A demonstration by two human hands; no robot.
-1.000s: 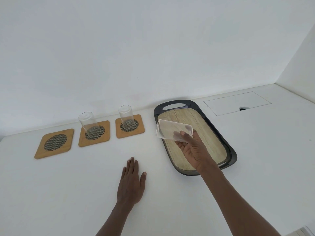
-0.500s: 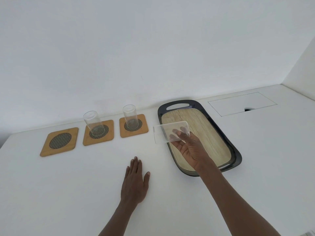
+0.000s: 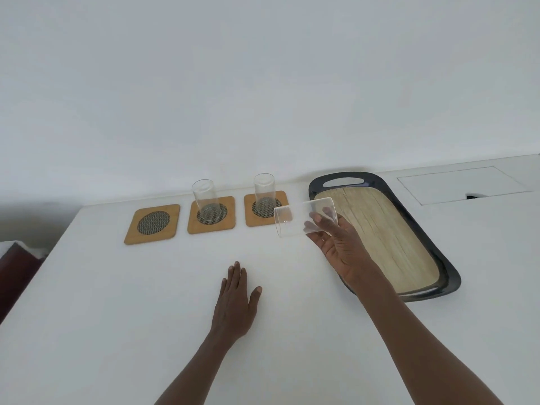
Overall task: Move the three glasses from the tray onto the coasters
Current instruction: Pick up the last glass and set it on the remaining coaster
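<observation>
White table [image 3: 146, 317] against plain wall. Right hand [image 3: 342, 247] grips third glass [image 3: 304, 216], long axis near horizontal, mouth pointing left. Empty coaster [image 3: 152, 224] far left, past two filled ones; left hand [image 3: 236, 302] flat, open, nearer it. Glass needs righting.

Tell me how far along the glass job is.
Two glasses stand on coasters: the middle coaster's glass and the right coaster's glass. The right hand holds the third glass, tipped sideways. The left coaster is bare, the tray empty. The left hand rests flat.
</observation>
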